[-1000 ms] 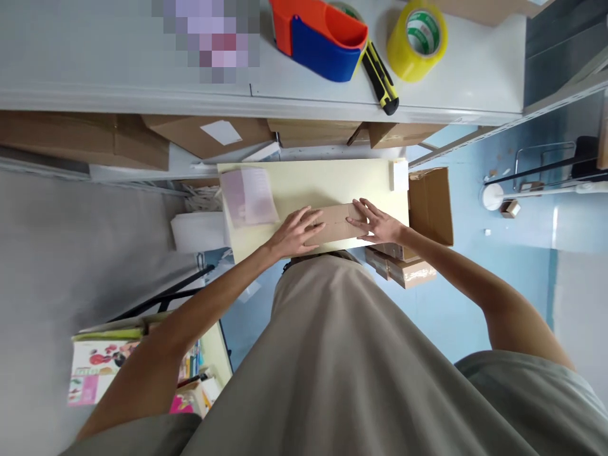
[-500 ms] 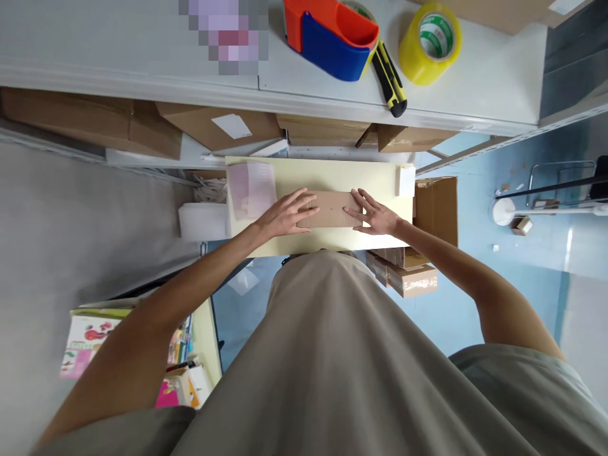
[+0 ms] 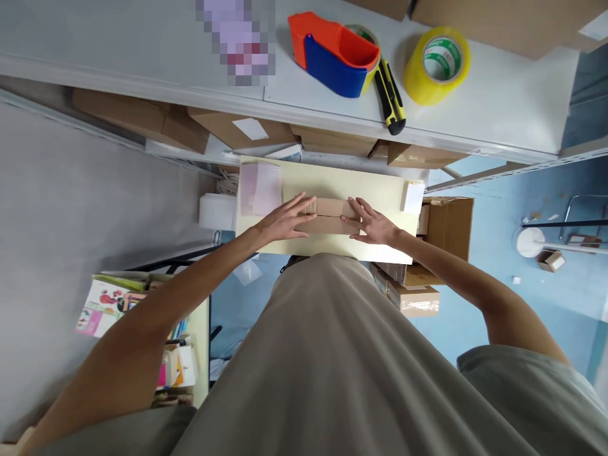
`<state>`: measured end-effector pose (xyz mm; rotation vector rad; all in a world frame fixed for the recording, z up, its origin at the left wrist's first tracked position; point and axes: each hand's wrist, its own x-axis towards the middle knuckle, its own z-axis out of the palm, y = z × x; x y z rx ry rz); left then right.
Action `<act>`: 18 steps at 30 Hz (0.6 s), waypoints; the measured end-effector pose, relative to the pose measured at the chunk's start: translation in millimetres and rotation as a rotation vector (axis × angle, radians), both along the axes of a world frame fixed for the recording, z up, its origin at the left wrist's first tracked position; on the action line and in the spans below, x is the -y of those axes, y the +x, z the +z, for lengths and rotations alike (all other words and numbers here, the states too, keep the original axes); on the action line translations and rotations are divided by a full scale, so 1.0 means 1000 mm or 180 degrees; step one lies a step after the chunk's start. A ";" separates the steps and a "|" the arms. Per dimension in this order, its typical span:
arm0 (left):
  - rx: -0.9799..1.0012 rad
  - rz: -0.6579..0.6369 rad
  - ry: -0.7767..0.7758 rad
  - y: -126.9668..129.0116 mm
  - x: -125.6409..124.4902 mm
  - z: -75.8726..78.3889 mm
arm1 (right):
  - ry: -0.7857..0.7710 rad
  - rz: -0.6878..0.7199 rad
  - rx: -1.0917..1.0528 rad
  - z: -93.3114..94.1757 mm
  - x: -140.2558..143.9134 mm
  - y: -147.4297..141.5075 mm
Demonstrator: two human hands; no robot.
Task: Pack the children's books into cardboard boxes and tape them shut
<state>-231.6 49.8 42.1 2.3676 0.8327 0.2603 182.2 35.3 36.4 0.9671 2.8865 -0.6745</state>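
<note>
Pale yellow tabletop (image 3: 380, 190) below the white shelf, small cardboard box (image 3: 327, 215) lying mid-surface.
Your left hand (image 3: 285, 218) and right hand (image 3: 373, 223) are both spread, fingers flat against the box ends; tape dispenser (image 3: 335, 54), utility knife (image 3: 390, 96) and yellow tape roll (image 3: 437, 60) sit on the shelf.

Bright, even light fills the scene, and shadows are soft. The glossy yellow roll of packing tape (image 3: 437, 66) casts a faint shadow leftward on the white shelf (image 3: 498, 101). Wide-angle distortion bends the shelf's edge and stretches the edges of the view. A pixelated patch (image 3: 236, 39) masks part of the shelf. The small pale yellow worktop (image 3: 361, 185) is slightly soft.
</note>
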 end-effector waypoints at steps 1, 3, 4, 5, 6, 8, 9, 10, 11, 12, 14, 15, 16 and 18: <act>-0.0024 -0.0007 0.0022 0.000 0.001 0.001 | -0.0005 0.0020 0.0003 0.001 0.000 0.000; -0.0072 -0.0007 0.0094 0.001 0.003 0.002 | -0.0019 0.0041 0.0017 0.002 0.000 0.000; -0.0104 -0.0005 0.0134 0.001 0.004 0.002 | -0.0020 0.0016 0.0038 0.003 0.001 0.000; -0.0139 -0.0010 0.0170 0.002 0.004 0.002 | -0.0017 -0.0023 0.0065 0.003 0.002 -0.001; -0.0167 -0.0021 0.0194 0.002 0.005 0.002 | -0.0013 -0.0065 0.0098 0.004 0.003 -0.002; -0.0184 -0.0048 0.0210 0.003 0.005 0.002 | -0.0013 -0.0124 0.0155 0.005 0.003 -0.003; -0.0172 -0.0060 0.0209 0.003 0.005 0.003 | -0.0018 -0.0128 0.0170 0.007 0.002 -0.004; -0.0146 -0.0063 0.0207 0.003 0.005 0.003 | -0.0022 -0.0113 0.0174 0.009 0.002 -0.004; -0.0112 -0.0052 0.0206 0.003 0.005 0.004 | -0.0019 -0.0090 0.0165 0.012 0.001 -0.004; -0.0075 -0.0033 0.0213 0.003 0.005 0.005 | -0.0002 -0.0070 0.0147 0.015 0.001 -0.005; -0.0015 0.0024 0.0261 0.004 0.007 0.006 | 0.0069 -0.0042 0.0105 0.023 0.004 -0.006; 0.0004 0.0049 0.0308 0.004 0.008 0.007 | 0.0116 -0.0038 0.0089 0.028 0.006 -0.008; 0.0017 0.0063 0.0370 0.005 0.008 0.008 | 0.0165 -0.0041 0.0079 0.034 0.009 -0.010; 0.0067 0.0058 0.0526 0.006 0.006 0.013 | 0.0270 -0.0033 0.0062 0.047 0.010 -0.017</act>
